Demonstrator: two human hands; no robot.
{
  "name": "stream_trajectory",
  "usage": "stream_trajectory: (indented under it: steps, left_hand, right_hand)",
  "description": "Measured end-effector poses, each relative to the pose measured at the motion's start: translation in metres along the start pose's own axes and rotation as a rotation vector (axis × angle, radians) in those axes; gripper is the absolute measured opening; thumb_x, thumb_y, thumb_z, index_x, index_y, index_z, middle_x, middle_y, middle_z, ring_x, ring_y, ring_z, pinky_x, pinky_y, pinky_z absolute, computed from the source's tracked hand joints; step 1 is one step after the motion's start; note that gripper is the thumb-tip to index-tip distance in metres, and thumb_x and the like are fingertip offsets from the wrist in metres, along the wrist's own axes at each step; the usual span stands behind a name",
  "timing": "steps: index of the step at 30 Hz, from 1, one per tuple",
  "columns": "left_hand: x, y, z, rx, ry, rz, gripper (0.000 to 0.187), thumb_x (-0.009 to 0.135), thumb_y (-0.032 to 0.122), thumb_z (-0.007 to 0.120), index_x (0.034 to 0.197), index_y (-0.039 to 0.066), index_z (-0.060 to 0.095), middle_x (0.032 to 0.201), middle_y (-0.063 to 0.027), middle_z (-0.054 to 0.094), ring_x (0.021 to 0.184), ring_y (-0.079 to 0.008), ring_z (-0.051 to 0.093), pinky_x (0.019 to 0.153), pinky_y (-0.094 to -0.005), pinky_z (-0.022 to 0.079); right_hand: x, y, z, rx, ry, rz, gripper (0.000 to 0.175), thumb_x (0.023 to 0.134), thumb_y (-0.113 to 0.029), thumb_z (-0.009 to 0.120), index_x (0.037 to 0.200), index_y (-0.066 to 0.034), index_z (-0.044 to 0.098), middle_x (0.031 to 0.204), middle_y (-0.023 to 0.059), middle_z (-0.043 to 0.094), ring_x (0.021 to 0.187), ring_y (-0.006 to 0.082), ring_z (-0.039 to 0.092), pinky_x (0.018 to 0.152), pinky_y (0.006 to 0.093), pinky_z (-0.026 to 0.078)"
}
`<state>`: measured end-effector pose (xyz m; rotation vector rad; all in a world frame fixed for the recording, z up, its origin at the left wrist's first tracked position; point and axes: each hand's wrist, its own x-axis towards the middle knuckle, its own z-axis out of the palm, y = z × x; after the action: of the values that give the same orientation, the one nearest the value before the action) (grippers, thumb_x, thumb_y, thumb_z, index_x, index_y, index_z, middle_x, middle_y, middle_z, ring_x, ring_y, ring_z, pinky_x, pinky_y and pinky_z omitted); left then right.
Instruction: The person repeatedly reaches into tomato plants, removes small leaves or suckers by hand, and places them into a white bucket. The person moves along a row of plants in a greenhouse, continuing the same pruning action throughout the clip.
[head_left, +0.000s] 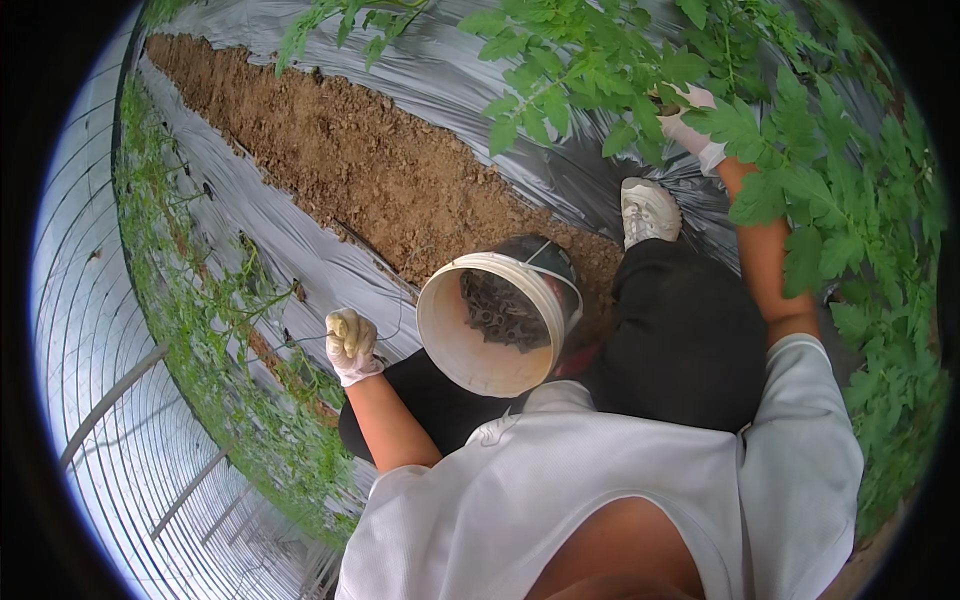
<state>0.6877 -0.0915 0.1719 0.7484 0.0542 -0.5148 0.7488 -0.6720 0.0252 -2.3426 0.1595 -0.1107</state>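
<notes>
In a thin white glove, my left hand (352, 349) is closed on a thin blue-green string (309, 340), whose slack loops toward the bucket. My right hand (694, 131), also gloved, reaches among the leaves of a tomato plant (577, 71) at the upper right. Foliage hides part of its fingers, so what they touch is unclear. Between my legs a white plastic bucket (491, 386) tilts with its mouth toward me. Many small dark plant clips (506, 311), seemingly plastic, lie inside it.
A strip of bare brown soil (352, 150) runs between sheets of silver plastic mulch (277, 202). My white shoe (649, 210) rests on the mulch near the right-hand plants. Another row of plants (225, 360) grows at left, beside the ribbed greenhouse wall (90, 300).
</notes>
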Motion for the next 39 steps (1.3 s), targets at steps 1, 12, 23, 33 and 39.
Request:
stream_trajectory:
  steps: [1,12,23,33,39]
  left_hand:
    - [0.001,0.008,0.006,0.045,0.038,-0.033,0.020,0.080,0.015,0.074,0.085,0.000,0.063,0.057,-0.0017,0.049,0.038,-0.0047,0.038,0.036,-0.0213,0.037]
    - [0.282,-0.227,0.147,0.573,-0.075,-0.250,0.022,0.090,0.017,0.066,0.105,0.002,0.069,0.095,-0.0039,0.070,0.073,-0.0072,0.059,0.063,-0.0212,0.047]
    - [0.446,-0.359,0.063,0.985,-0.005,-0.202,0.026,0.087,0.030,0.069,0.105,0.010,0.072,0.075,-0.0003,0.066,0.060,-0.0076,0.056,0.053,-0.0236,0.045]
    - [0.453,-0.379,0.060,1.314,0.244,-0.067,0.028,0.081,0.022,0.074,0.105,0.007,0.072,0.086,-0.0037,0.070,0.077,-0.0109,0.061,0.071,-0.0273,0.050]
    - [0.456,-0.387,0.048,1.208,0.137,-0.019,0.023,0.081,0.016,0.073,0.103,0.007,0.072,0.086,-0.0024,0.070,0.076,-0.0118,0.061,0.070,-0.0278,0.050]
  right_hand:
    - [0.011,0.000,0.002,-0.088,-0.015,-0.069,0.039,0.078,-0.033,0.073,0.105,-0.0052,0.066,0.089,0.0111,0.069,0.077,0.0238,0.063,0.072,0.0352,0.050]
    - [0.055,0.016,-0.040,-0.119,-0.095,0.141,0.056,0.075,-0.046,0.075,0.112,-0.0048,0.066,0.104,0.0130,0.068,0.091,0.0256,0.065,0.081,0.0372,0.051]
    - [0.057,0.071,0.005,-0.112,-0.017,0.224,0.046,0.074,-0.033,0.070,0.112,-0.0070,0.065,0.104,0.0152,0.066,0.095,0.0287,0.064,0.084,0.0392,0.050]
    - [0.082,0.063,0.042,-0.086,0.105,0.107,0.041,0.069,-0.042,0.070,0.099,-0.0139,0.071,0.094,0.0135,0.067,0.092,0.0346,0.063,0.080,0.0466,0.049]
    - [0.085,0.077,0.046,-0.392,-0.034,0.309,0.040,0.070,-0.040,0.067,0.099,-0.0135,0.071,0.095,0.0143,0.067,0.090,0.0352,0.062,0.080,0.0465,0.047]
